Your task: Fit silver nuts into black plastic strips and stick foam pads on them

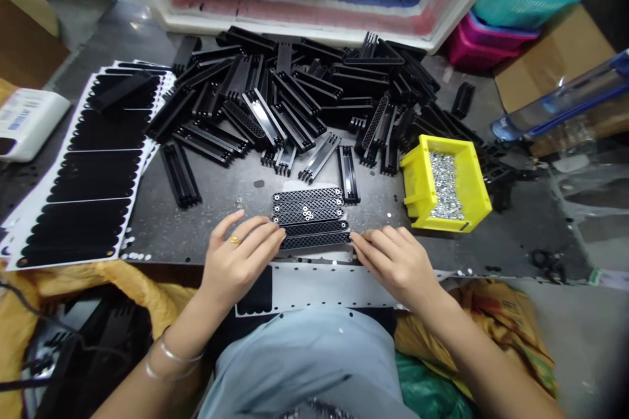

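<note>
Several black plastic bars with a lattice face (308, 208) lie side by side in front of me. A small pile of shiny metal nuts (308, 213) rests on the middle bars, and single nuts sit at the ends of the upper ones. My left hand (238, 258) is at the left ends of the nearest bars, fingers close together and tips touching. At the right end of the nearest bar, my right hand (396, 265) has its thumb and index fingertip pinched together. Anything between either hand's fingertips is too small or hidden.
A heap of black plastic bars (295, 88) spreads across the back. To the right stands a yellow bin (415, 193) of small metal nuts. Sheets of black stickers (101, 150) lie at left; scissors (548, 264) at the right edge. A clear bottle (560, 101) leans in at right.
</note>
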Tool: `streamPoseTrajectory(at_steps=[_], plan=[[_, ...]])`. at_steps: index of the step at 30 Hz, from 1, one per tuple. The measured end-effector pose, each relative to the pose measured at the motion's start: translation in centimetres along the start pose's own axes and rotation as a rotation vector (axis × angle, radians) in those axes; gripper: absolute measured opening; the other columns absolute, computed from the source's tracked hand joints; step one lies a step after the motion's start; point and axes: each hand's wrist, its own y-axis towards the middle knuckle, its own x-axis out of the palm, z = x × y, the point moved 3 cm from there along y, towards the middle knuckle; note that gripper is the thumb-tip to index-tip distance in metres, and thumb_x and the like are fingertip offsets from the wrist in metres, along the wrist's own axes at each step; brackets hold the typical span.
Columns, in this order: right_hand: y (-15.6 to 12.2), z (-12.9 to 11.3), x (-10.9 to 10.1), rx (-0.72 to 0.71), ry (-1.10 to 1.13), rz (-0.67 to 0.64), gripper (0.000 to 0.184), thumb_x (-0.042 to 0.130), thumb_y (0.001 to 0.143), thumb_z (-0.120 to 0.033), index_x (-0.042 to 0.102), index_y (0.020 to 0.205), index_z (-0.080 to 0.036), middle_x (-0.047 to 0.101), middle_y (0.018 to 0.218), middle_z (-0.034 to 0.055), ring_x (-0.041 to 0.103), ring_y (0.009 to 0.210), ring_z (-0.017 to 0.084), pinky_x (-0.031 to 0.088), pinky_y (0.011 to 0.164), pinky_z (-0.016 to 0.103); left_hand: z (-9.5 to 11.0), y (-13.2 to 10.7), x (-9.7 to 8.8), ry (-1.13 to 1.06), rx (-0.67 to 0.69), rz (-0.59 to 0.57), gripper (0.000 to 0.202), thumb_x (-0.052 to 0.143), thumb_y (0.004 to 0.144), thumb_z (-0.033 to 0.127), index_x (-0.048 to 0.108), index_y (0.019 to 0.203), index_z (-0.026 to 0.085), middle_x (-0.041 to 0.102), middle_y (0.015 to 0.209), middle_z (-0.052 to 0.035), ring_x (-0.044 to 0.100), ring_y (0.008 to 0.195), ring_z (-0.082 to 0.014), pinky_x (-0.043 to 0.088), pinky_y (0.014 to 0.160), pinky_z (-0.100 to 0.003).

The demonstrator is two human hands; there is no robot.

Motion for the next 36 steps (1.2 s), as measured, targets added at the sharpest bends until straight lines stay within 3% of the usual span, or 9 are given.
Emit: streamPoseTrajectory(at_steps=[7,13,17,20,24,27,30,34,36], plan=[[0.2,-1.5,0.3,-0.195,-0.182,-0.101,0.023,0.057,0.099,-0.009,0.072,0.116,-0.008,0.074,0.093,0.0122,0.062,0.091,0.024,0.045,0.072,0.038,0.4,-1.2,-0.5,0.104,0.057,-0.022,0.029,0.076,0.094,0.028,0.07,0.121,0.022,0.082,0.11,-0.0006,0.074,0.101,-0.0221,0.042,0.107,-0.042],[0.6,-2.2,0.1,-0.316,-0.178,-0.084,0.026,0.053,0.093,0.002,0.076,0.089,-0.009,0.073,0.091,0.0153,0.058,0.083,0.024,0.043,0.069,0.038,1.5,-1.5,-0.3,0.18,-0.031,0.0,0.03,0.08,0.092,0.029,0.071,0.119,0.02,0.082,0.11,-0.0016,0.074,0.1,-0.0219,0.039,0.108,-0.042],[2.6,-0.7,0.4,-0.18,0.047,-0.167,0.027,0.058,0.101,-0.015,0.072,0.078,-0.017,0.066,0.078,0.0071,0.055,0.075,0.021,0.04,0.065,0.036,1.3,-1.8,0.0,0.158,-0.018,0.019,0.034,0.08,0.091,0.028,0.071,0.123,0.022,0.082,0.108,-0.0019,0.073,0.101,-0.0215,0.038,0.111,-0.042],[4.7,0.4,2.0,0.017,0.283,-0.141,0.026,0.053,0.107,-0.03,0.072,0.094,-0.017,0.068,0.087,0.0064,0.061,0.08,0.019,0.047,0.07,0.033,0.3,-1.9,0.2,0.127,0.058,0.038,0.037,0.08,0.091,0.028,0.07,0.126,0.023,0.082,0.106,-0.0006,0.073,0.099,-0.0202,0.039,0.111,-0.04],[6.6,0.5,4.5,0.176,0.482,-0.09,0.018,0.053,0.105,-0.023,0.07,0.101,-0.015,0.068,0.094,0.0082,0.066,0.086,0.018,0.053,0.075,0.031,-1.3,-2.1,0.2,0.081,0.164,0.067,0.044,0.082,0.089,0.032,0.069,0.131,0.029,0.082,0.105,0.002,0.073,0.101,-0.019,0.04,0.113,-0.038],[7.0,-0.6,4.8,0.189,0.547,-0.055,0.015,0.055,0.102,-0.02,0.069,0.097,-0.017,0.067,0.091,0.0066,0.064,0.081,0.017,0.054,0.073,0.029,-1.9,-2.3,0.3,0.022,0.159,0.057,0.048,0.081,0.09,0.032,0.066,0.135,0.034,0.081,0.108,0.0041,0.073,0.103,-0.0173,0.041,0.112,-0.035],[7.0,-3.0,4.2,0.091,0.537,-0.028,0.017,0.054,0.104,-0.02,0.069,0.096,-0.016,0.067,0.088,0.0065,0.063,0.081,0.016,0.054,0.072,0.028,-1.8,-2.1,0.6,-0.016,0.126,0.049,0.044,0.079,0.091,0.032,0.066,0.133,0.033,0.081,0.106,0.0041,0.073,0.105,-0.0174,0.043,0.112,-0.036],[6.5,-6.5,4.0,-0.168,0.282,-0.022,0.022,0.05,0.104,-0.013,0.071,0.099,-0.011,0.066,0.083,0.0078,0.057,0.075,0.018,0.05,0.065,0.033,-1.5,-1.6,0.7,-0.045,0.115,0.042,0.029,0.075,0.095,0.033,0.071,0.123,0.026,0.082,0.106,0.0013,0.072,0.109,-0.0191,0.043,0.112,-0.038],[6.1,-7.4,4.1,-0.259,0.184,-0.048,0.021,0.051,0.102,-0.009,0.072,0.103,-0.007,0.068,0.091,0.0129,0.058,0.078,0.021,0.05,0.066,0.035,-1.4,-1.5,0.7,-0.049,0.106,0.043,0.025,0.074,0.095,0.033,0.072,0.119,0.025,0.081,0.107,0.0006,0.072,0.109,-0.0196,0.042,0.112,-0.039]])
